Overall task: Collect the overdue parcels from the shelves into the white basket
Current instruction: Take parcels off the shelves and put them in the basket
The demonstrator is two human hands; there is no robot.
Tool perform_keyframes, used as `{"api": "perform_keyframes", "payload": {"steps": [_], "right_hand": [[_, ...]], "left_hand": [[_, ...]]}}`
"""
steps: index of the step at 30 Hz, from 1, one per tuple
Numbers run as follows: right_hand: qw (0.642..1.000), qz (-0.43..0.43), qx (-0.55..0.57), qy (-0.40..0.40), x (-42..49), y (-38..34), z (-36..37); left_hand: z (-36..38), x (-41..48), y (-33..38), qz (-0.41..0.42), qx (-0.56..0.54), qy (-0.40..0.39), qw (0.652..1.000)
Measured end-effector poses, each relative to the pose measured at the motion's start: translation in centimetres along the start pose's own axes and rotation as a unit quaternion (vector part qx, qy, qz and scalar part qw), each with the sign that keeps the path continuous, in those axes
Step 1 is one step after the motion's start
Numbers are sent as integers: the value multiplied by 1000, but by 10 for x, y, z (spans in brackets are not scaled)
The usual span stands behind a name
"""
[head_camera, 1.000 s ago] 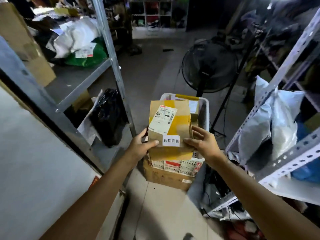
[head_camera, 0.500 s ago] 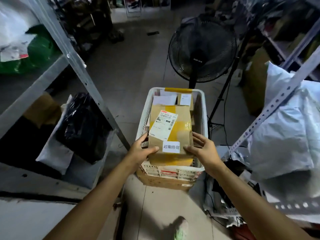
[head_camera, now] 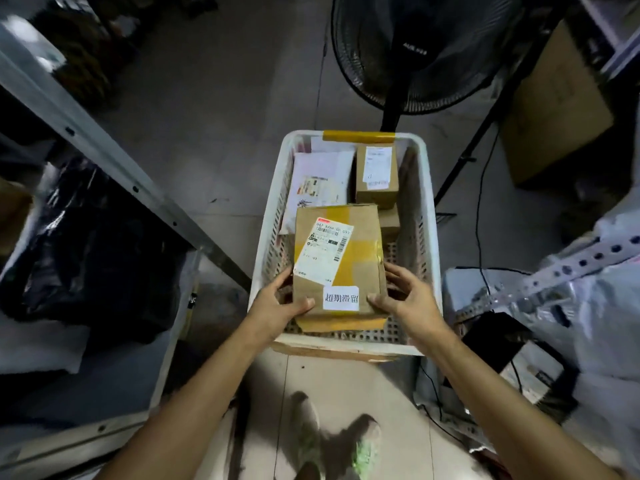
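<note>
Pretty dim shot overall. The brightest patch is found dead centre, where the cardboard box [head_camera: 339, 268] and white basket [head_camera: 429, 216] are lit, seemingly from above, and a slight sheen is picked up on the box's yellow tape. A pale floor tile at 6 o'clock is lit too, crossed by a dark shadow over the blur-smeared shoes [head_camera: 363, 448]. The black bag [head_camera: 86, 251] at 9 o'clock is swallowed in shadow, and the fan [head_camera: 426, 46] at 12 is barely separated from the gloom. Fisheye bending is seen on the shelf upright [head_camera: 104, 147] at 10 o'clock. The perforated rail [head_camera: 581, 261] at 3 is motion-blurred.
</note>
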State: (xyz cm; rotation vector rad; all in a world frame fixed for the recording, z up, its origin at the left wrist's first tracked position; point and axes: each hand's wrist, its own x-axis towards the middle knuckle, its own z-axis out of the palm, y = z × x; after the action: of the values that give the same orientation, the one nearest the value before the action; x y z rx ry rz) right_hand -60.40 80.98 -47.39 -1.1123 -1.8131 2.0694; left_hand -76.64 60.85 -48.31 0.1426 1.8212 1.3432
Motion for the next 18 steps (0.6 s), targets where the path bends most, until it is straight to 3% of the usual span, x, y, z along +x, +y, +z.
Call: {"api": "perform_keyframes", "payload": {"steps": [18], "right_hand": [[992,120,37,13,65,61,20]], "left_hand": [[-9,87,-53,-100,4,-40,994]]}}
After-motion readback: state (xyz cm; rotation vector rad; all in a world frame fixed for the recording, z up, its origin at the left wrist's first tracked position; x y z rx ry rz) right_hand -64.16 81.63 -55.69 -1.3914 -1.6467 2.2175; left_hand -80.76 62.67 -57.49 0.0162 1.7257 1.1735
